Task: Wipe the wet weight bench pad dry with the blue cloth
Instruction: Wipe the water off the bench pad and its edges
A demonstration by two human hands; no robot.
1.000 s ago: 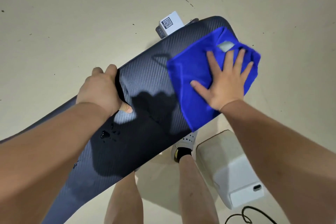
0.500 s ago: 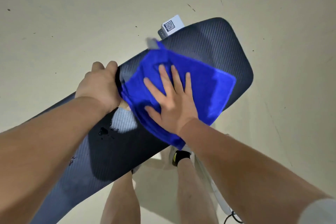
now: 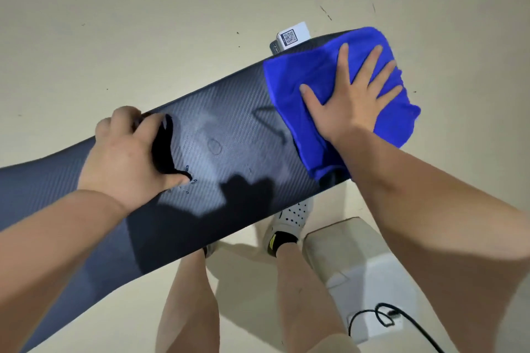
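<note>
On pad (image 3: 229, 135), right hand (image 3: 348, 103) presses cloth (image 3: 301, 77) (blue).

The cloth (image 3: 298, 80) covers the right end of the pad (image 3: 235, 146), whose left end runs off the left edge of view. The fingertips of the left hand (image 3: 129, 157) curl behind the far rim, out of sight. A box (image 3: 296, 34) sits half hidden behind the pad, its code too small to read. A cable (image 3: 415, 335) leaves the bottom edge.

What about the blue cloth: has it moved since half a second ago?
Yes. The blue cloth, under the right hand, slid away from the left hand to the bench pad end by the QR-labelled box.
</note>
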